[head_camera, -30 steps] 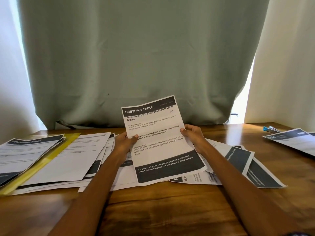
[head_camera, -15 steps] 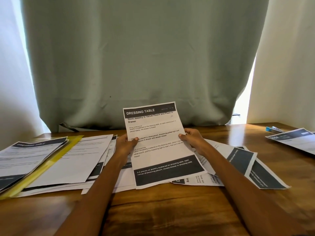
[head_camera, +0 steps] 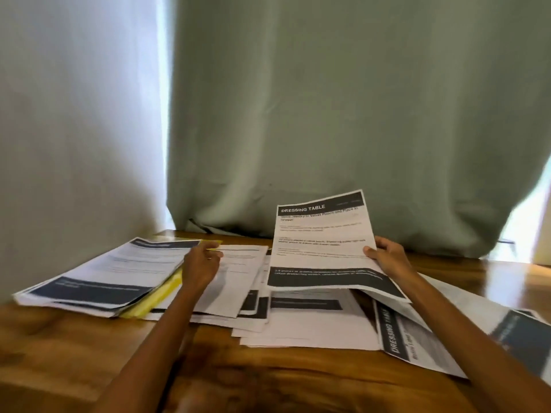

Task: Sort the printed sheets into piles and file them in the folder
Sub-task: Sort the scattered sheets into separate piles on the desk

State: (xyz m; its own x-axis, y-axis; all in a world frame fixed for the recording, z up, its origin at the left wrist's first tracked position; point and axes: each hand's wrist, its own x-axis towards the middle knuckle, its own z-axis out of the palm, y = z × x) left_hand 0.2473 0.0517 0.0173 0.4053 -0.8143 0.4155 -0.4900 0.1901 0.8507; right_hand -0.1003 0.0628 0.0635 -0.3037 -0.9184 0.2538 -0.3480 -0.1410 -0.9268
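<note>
head view, taken from left to right: a pile [head_camera: 98, 272] of printed sheets is seen at the left of the table [head_camera: 59, 347], lying on a yellow folder [head_camera: 155, 296] whose edge shows beneath it. the left hand [head_camera: 201, 268] is placed at the right edge of that pile, fingers curled near the folder's far corner; whether anything is pinched cannot be told, since the frame is blurred there. a loose spread [head_camera: 238, 281] of sheets is overlapped just right of the hand. further right, a sheet [head_camera: 323, 242] headed "dressing table" is held up off the table, tilted, pinched at its right edge by the right hand [head_camera: 387, 257], thumb on the front and fingers behind. more sheets [head_camera: 417, 338] are fanned under and beside the right forearm.

the step in hand is judged to be the placing of the held sheet on its matching pile. several risks are judged from here. the sheet is gripped by one edge only, so it could sag, fold or slip as it is carried across. the loose spread could be dragged out of order by the left forearm, or the fanned sheets by the right one. if the left pile is lifted carelessly, its sheets could slide off the smooth folder. a wrong pile could be chosen, as the headings look alike.
</note>
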